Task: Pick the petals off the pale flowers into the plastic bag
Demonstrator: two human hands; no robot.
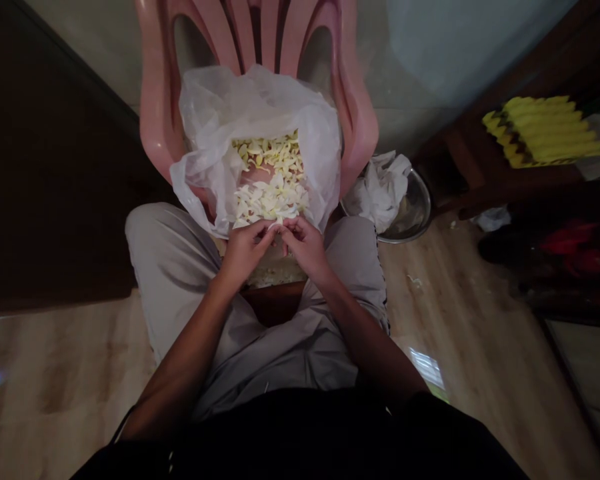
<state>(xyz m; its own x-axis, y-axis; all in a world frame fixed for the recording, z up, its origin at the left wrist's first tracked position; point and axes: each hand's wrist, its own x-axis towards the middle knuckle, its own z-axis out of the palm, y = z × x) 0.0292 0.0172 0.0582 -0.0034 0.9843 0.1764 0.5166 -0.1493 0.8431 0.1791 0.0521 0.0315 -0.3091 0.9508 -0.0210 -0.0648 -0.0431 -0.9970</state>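
My left hand (pixel 249 248) and my right hand (pixel 306 247) meet at the front edge of a pink plastic chair. Their fingertips pinch together on a small white flower (pixel 278 223), partly covered by the fingers. Just beyond them, a heap of white flowers (pixel 270 197) lies in an opened white plastic bag (pixel 260 100) spread over the seat. Farther back in the bag is a pile of yellowish pieces (pixel 285 152), perhaps petals or buds. A strip of the pink seat shows between the two piles.
The pink chair (pixel 356 100) faces me, between my knees. To its right, a metal basin (pixel 420 217) on the wooden floor (pixel 445 293) holds a crumpled white bag (pixel 387 190). Yellow egg trays (pixel 545 130) rest on a dark shelf at right. A dark panel (pixel 45 167) stands at left.
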